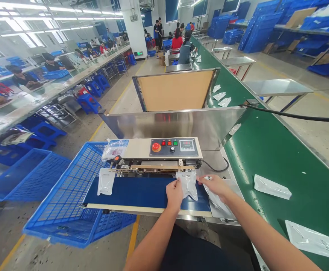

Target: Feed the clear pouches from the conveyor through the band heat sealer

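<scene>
A band sealing machine (136, 148) with a control panel stands in front of me over a short blue belt (150, 190). My left hand (175, 194) is closed, pinching the left edge of a white pouch (189, 186) whose top edge lies at the machine's right-hand end. To its right, my right hand (216, 187) is closed on another white pouch (215, 199) above the steel side plate; its fingertips are partly hidden. A further white pouch (106, 182) hangs at the machine's left end, over the blue belt.
A blue crate (65, 195) stands tilted below the belt's left end. On my right runs a green conveyor (268, 158) carrying several white pouches, one pouch (273, 186) near me. A steel panel (164, 124) rises behind the machine. People sit at benches farther off.
</scene>
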Demonstrator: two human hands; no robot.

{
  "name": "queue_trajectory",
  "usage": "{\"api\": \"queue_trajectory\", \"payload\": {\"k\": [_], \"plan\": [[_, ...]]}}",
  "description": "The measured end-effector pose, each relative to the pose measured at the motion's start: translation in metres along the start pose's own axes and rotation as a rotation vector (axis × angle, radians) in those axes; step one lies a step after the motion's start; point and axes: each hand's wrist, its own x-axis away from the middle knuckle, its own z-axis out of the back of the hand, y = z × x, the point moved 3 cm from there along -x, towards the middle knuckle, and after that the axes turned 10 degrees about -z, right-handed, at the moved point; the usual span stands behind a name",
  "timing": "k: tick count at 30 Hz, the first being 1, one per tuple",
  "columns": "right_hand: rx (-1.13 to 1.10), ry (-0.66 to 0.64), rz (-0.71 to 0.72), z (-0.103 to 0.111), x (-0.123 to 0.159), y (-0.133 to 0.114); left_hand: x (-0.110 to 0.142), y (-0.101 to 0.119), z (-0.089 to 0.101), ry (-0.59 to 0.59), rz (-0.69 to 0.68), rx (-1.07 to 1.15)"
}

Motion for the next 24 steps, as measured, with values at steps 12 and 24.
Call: {"api": "queue_trajectory", "payload": {"k": [12,24], "plan": [[-0.464,-0.296,0.089,-0.01,0.069,0.001,0.082,0.028,-0.027,-0.548,-0.15,0.093],[-0.388,0.062,0.185,0.003,0.059,0.064,0.055,0.013,-0.047,-0.333,-0.175,0.035]]}}
